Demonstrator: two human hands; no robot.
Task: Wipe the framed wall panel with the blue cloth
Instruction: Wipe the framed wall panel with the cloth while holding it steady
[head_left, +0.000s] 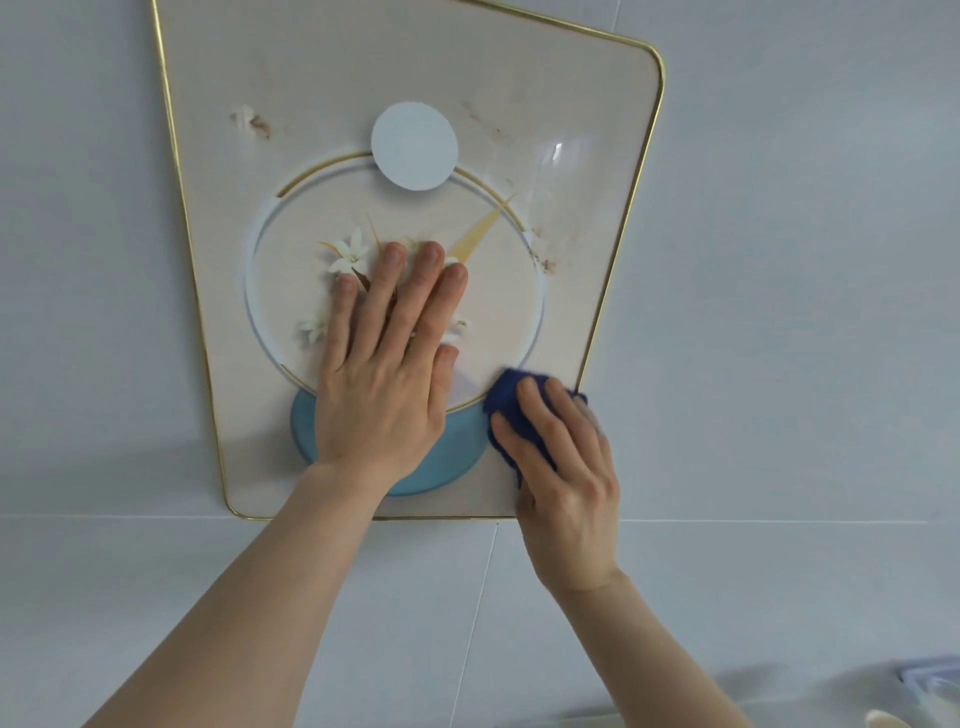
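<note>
The framed wall panel (587, 104) hangs on a pale tiled wall, cream with a thin gold rim, a printed ring, white flowers and a light blue disc. Brown smudges mark its upper left and right side. My left hand (384, 374) lies flat on the panel's middle, fingers spread and holding nothing. My right hand (563, 467) presses the dark blue cloth (511, 402) against the panel's lower right corner, near the gold rim. Most of the cloth is hidden under my fingers.
Pale grey wall tiles (779, 312) surround the panel, with a grout line below its bottom edge. A clear plastic container (930, 680) and a pale rounded object (519, 719) show at the bottom right corner.
</note>
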